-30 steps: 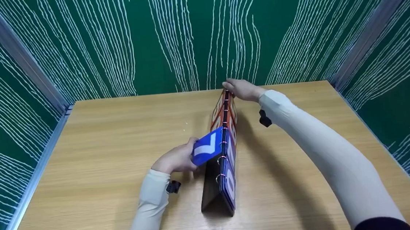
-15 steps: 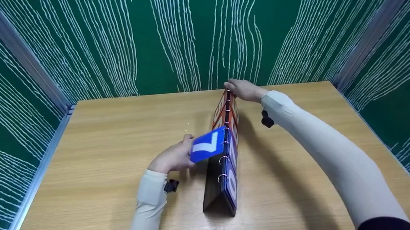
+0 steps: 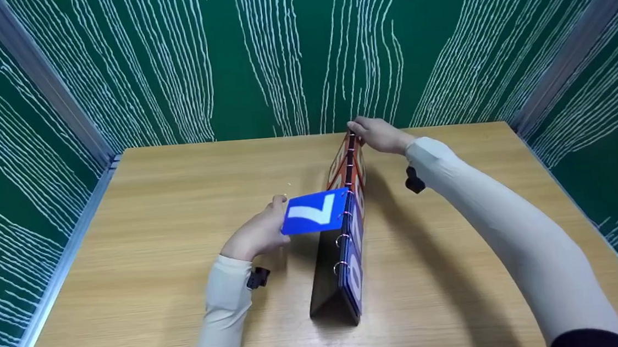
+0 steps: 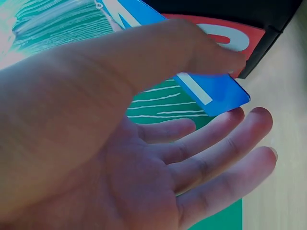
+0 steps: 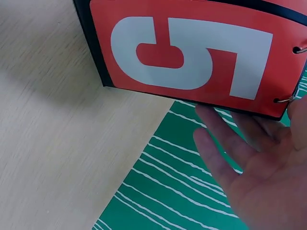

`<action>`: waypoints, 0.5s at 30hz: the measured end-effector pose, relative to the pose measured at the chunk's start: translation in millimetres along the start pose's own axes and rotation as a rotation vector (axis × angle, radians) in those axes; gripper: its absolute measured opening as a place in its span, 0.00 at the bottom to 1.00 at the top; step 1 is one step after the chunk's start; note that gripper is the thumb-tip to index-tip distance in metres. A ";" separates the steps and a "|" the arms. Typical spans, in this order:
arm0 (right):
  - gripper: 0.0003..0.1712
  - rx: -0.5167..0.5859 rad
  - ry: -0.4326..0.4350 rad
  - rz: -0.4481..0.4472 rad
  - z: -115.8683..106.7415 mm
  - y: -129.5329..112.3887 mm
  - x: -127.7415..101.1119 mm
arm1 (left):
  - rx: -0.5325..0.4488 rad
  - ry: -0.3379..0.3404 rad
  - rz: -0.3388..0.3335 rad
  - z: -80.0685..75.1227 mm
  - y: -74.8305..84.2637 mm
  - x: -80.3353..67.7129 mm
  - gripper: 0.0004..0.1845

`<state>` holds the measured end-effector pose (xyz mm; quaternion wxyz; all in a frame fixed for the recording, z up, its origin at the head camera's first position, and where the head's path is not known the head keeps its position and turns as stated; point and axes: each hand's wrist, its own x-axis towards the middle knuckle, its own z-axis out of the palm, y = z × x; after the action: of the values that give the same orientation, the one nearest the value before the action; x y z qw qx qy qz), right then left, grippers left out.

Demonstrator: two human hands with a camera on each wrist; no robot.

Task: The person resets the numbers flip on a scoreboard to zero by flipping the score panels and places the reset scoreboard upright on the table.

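A tabletop flip scoreboard (image 3: 326,285) stands like a tent on the table, its ring-bound number cards running along the top edge. My left hand (image 3: 257,231) pinches the outer edge of a blue card (image 3: 315,213) marked 7, which sticks out to the left from its rings. In the left wrist view the thumb lies over that card and the fingertips meet its lower edge. At the scoreboard's far end, my right hand (image 3: 380,135) holds the top corner. Its fingers reach behind a red card (image 5: 192,62) marked 5 in the right wrist view.
The wooden table (image 3: 188,183) extends on both sides of the scoreboard. Green walls (image 3: 321,45) with wavy white lines rise behind it and at the sides, with metal posts (image 3: 42,78) in the corners. Small black wrist cameras (image 3: 258,277) hang under both sleeves.
The blue 7 card has swung upward in my left hand, from slanting down to nearly level. My right hand keeps its place on the far end. The head view has shifted slightly.
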<state>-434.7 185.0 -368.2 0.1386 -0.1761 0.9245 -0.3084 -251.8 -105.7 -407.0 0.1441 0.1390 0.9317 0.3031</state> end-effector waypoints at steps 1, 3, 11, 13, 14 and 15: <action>0.28 0.004 0.006 -0.004 -0.1 0.7 -0.7 | 0.006 0.009 0.010 0.0 0.0 -0.2 0.44; 0.27 0.008 0.011 -0.010 0.0 1.3 -1.6 | 0.017 0.021 0.023 0.0 0.1 -0.7 0.42; 0.30 0.017 -0.017 0.025 0.8 3.0 -3.4 | 0.042 0.024 0.035 0.2 1.9 0.3 0.35; 0.31 0.022 -0.021 0.024 0.3 3.2 -3.4 | 0.041 0.024 0.020 -0.8 2.6 0.8 0.32; 0.31 0.024 -0.023 0.023 0.1 3.3 -3.3 | 0.036 0.027 0.008 -1.4 2.9 1.0 0.31; 0.31 0.027 -0.024 0.023 -0.5 3.0 -3.4 | 0.034 0.035 -0.004 -2.4 3.3 1.2 0.30</action>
<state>-432.5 188.9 -369.2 0.1555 -0.1674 0.9204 -0.3172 -253.2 -104.0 -403.4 0.1258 0.1342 0.9394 0.2893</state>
